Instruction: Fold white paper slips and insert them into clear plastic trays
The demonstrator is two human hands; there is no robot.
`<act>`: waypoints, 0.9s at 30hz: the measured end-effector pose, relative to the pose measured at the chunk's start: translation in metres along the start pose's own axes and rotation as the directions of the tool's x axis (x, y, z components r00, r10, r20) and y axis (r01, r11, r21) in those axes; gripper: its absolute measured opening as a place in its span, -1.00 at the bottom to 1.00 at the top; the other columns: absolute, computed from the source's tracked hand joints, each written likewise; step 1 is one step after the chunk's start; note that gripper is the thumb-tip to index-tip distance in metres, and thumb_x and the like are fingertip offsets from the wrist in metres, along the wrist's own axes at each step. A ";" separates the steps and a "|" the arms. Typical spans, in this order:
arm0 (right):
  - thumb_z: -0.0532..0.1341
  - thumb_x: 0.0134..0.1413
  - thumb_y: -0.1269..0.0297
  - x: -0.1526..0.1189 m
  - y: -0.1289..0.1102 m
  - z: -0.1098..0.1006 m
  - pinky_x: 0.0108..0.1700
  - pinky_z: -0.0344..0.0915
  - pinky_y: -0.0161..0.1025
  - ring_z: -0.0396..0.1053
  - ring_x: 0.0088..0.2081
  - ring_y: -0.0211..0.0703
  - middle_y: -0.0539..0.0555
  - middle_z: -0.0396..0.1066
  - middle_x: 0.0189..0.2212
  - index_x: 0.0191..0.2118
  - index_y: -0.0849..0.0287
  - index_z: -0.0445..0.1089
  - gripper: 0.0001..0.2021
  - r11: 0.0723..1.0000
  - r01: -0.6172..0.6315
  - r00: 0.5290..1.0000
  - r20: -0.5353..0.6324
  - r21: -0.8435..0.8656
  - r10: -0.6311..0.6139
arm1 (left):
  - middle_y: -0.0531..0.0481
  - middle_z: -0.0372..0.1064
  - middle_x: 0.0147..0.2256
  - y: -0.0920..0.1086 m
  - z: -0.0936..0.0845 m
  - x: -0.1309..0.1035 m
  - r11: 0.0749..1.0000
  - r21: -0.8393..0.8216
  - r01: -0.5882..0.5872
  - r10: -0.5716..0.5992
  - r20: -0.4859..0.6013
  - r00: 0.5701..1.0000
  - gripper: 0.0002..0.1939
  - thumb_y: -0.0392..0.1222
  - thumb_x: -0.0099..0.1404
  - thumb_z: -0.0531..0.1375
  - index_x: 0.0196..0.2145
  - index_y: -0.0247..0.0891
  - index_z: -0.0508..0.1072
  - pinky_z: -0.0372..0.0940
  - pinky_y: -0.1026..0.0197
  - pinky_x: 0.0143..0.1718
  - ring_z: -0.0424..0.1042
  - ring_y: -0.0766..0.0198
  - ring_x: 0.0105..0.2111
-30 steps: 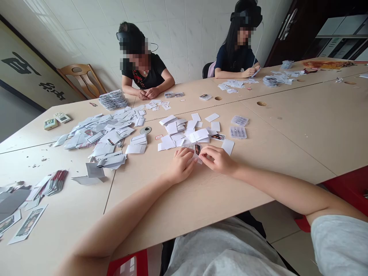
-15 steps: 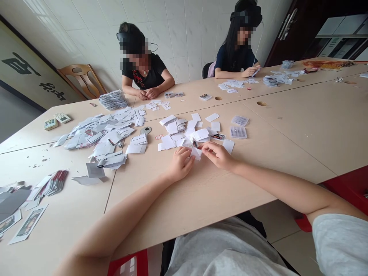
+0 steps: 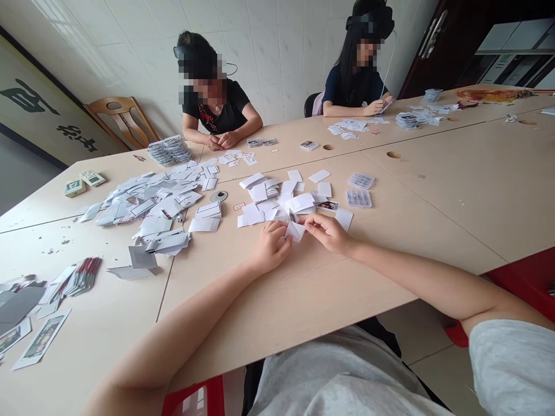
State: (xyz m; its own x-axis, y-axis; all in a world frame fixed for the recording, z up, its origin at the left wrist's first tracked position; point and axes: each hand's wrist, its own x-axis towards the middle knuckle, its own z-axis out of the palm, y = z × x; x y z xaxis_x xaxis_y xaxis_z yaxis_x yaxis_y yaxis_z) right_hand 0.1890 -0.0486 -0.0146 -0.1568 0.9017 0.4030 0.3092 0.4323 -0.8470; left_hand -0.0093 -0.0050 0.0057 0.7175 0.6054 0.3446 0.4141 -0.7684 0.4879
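Observation:
Between my two hands, close above the table, is a small white paper card (image 3: 295, 232). My left hand (image 3: 273, 244) is closed on its left side, thumb toward the card. From the right, the fingertips of my right hand (image 3: 326, 232) pinch its edge. Something small and dark-printed shows just above the card, too small to make out. Right behind my hands lies a loose heap of white cards (image 3: 302, 201), and one printed card (image 3: 328, 205) shows its picture side. Two clear plastic cases (image 3: 359, 199) lie to the right of the heap.
A large pile of white papers (image 3: 150, 193) spreads to the left, with a stack of white cards (image 3: 205, 217) beside it. A roll of tape (image 3: 218, 196) lies near. Two co-workers sit across the table (image 3: 269, 323). Printed sheets (image 3: 43, 338) lie at the far left.
My hands stay in nearly the same place. The white card between them has turned slightly and shows a flatter, wider face. The whole view has shifted a little.

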 end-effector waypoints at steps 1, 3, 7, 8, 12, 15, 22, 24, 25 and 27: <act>0.03 0.20 0.12 0.000 0.000 0.000 -0.21 0.28 -0.16 0.34 -0.19 -0.09 0.07 0.38 -0.26 -0.37 0.11 0.26 -0.78 1.000 -0.006 1.000 0.004 0.026 0.006 | -0.10 0.31 -0.25 0.000 0.000 0.000 1.000 0.000 0.000 0.000 0.001 1.000 -0.81 -0.20 0.28 -0.03 -0.45 -0.24 0.29 0.22 0.05 -0.12 0.25 0.18 -0.23; 0.03 0.19 0.11 0.000 -0.001 -0.001 -0.20 0.27 -0.15 0.34 -0.20 -0.09 0.07 0.38 -0.26 -0.38 0.12 0.25 -0.78 0.996 -0.024 1.000 0.018 0.083 0.022 | -0.10 0.31 -0.24 -0.001 0.000 0.000 1.000 -0.002 -0.005 0.005 0.007 1.000 -0.81 -0.21 0.29 -0.03 -0.42 -0.25 0.31 0.21 0.05 -0.12 0.25 0.18 -0.22; 0.06 0.18 0.11 0.001 -0.002 -0.003 -0.17 0.24 -0.17 0.32 -0.24 -0.13 0.04 0.36 -0.33 -0.40 0.12 0.26 -0.78 0.980 -0.066 0.997 0.045 0.186 0.059 | -0.10 0.31 -0.21 -0.002 0.000 -0.001 1.000 -0.012 -0.011 0.011 0.018 1.000 -0.81 -0.21 0.29 -0.03 -0.36 -0.26 0.34 0.20 0.07 -0.11 0.25 0.18 -0.20; 0.07 0.17 0.11 0.002 -0.001 -0.004 -0.18 0.24 -0.18 0.32 -0.27 -0.15 0.03 0.36 -0.36 -0.40 0.13 0.26 -0.78 0.973 -0.085 0.996 0.052 0.212 0.076 | -0.09 0.31 -0.21 -0.002 0.000 -0.001 1.000 -0.014 -0.006 0.007 0.022 1.000 -0.81 -0.21 0.30 -0.04 -0.36 -0.26 0.34 0.19 0.08 -0.10 0.25 0.18 -0.20; 0.11 0.13 0.12 0.004 0.002 -0.008 -0.27 0.21 -0.24 0.31 -0.37 -0.21 0.00 0.36 -0.43 -0.41 0.14 0.28 -0.79 0.928 -0.193 0.981 0.096 0.320 0.171 | -0.09 0.30 -0.23 -0.003 -0.001 -0.001 1.000 -0.021 0.019 -0.018 0.055 0.998 -0.79 -0.22 0.31 -0.07 -0.39 -0.26 0.31 0.18 0.09 -0.11 0.23 0.19 -0.22; 0.13 0.11 0.13 0.005 0.004 -0.011 -0.35 0.17 -0.28 0.32 -0.40 -0.23 0.01 0.39 -0.43 -0.42 0.15 0.27 -0.79 0.885 -0.268 0.963 0.131 0.380 0.235 | -0.09 0.29 -0.23 -0.002 -0.001 -0.001 0.999 -0.038 0.039 -0.037 0.073 0.997 -0.78 -0.22 0.32 -0.08 -0.41 -0.27 0.29 0.17 0.09 -0.12 0.23 0.19 -0.22; 0.17 0.06 0.16 0.010 0.008 -0.018 -0.34 0.19 -0.27 0.38 -0.38 -0.19 0.03 0.41 -0.41 -0.41 0.16 0.26 -0.82 0.698 -0.389 0.919 0.203 0.601 0.337 | -0.11 0.31 -0.19 -0.002 -0.003 0.001 0.989 -0.125 0.079 -0.069 0.085 0.994 -0.76 -0.20 0.29 -0.08 -0.40 -0.29 0.34 0.17 0.11 -0.10 0.24 0.16 -0.18; 0.18 0.04 0.18 0.012 0.009 -0.020 -0.32 0.21 -0.25 0.39 -0.38 -0.17 0.05 0.42 -0.41 -0.44 0.17 0.25 -0.82 0.659 -0.401 0.914 0.235 0.636 0.329 | -0.11 0.32 -0.19 -0.003 -0.004 0.002 0.984 -0.151 0.096 -0.083 0.090 0.992 -0.75 -0.20 0.29 -0.07 -0.44 -0.29 0.34 0.17 0.11 -0.10 0.25 0.15 -0.17; 0.17 0.04 0.19 0.013 0.009 -0.020 -0.32 0.22 -0.24 0.40 -0.38 -0.16 0.05 0.42 -0.42 -0.45 0.18 0.24 -0.82 0.648 -0.404 0.914 0.248 0.646 0.322 | -0.10 0.33 -0.19 -0.004 -0.004 0.002 0.981 -0.164 0.102 -0.087 0.097 0.991 -0.74 -0.20 0.28 -0.07 -0.45 -0.29 0.34 0.17 0.11 -0.09 0.25 0.15 -0.17; 0.16 0.04 0.21 0.014 0.010 -0.021 -0.32 0.23 -0.23 0.41 -0.37 -0.14 0.05 0.42 -0.45 -0.48 0.18 0.23 -0.82 0.631 -0.403 0.914 0.260 0.663 0.311 | -0.09 0.33 -0.20 -0.005 -0.004 0.002 0.975 -0.190 0.112 -0.092 0.111 0.990 -0.73 -0.21 0.28 -0.07 -0.45 -0.29 0.36 0.16 0.12 -0.09 0.26 0.15 -0.17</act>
State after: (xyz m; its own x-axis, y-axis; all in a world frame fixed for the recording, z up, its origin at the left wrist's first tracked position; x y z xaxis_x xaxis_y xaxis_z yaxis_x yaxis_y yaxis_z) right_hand 0.2098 -0.0310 -0.0098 -0.2910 0.9566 0.0145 -0.3631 -0.0964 -0.9267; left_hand -0.0123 0.0013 0.0072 0.7343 0.6464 0.2072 0.3777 -0.6426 0.6666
